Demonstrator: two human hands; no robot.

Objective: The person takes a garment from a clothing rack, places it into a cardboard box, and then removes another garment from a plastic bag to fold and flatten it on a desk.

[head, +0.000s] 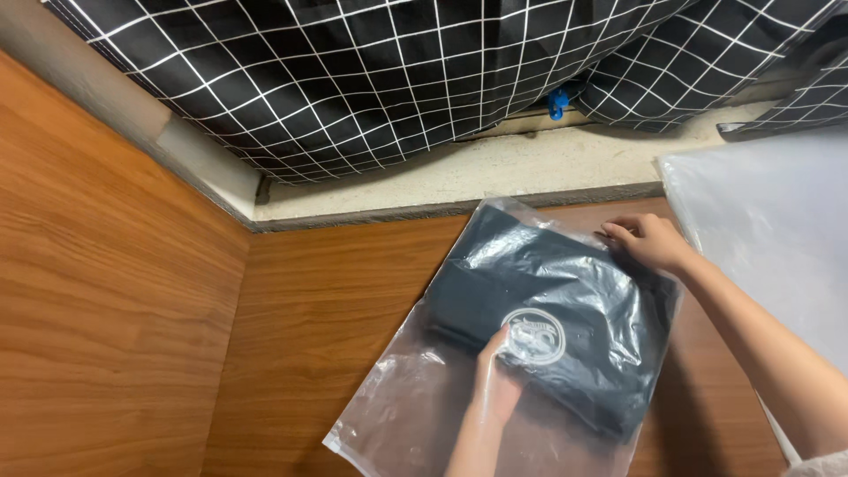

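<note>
**Folded dark garment being settled inside a clear plastic bag**

A clear plastic bag (495,353) is seen lying flat on a wooden table (309,309), with a folded black garment (556,300) bearing a round white emblem inside it. The left hand (495,389) appears to be slipped into the bag's open near end, fingers together and pressed flat beside the emblem. The bag's far corner is pinched by the right hand (649,243). The packing step seems nearly done; next, the inner hand would need withdrawing without dragging the cloth. Black checked fabric (371,79) hangs behind, and pale plastic sheets (777,230) lie at right
</note>
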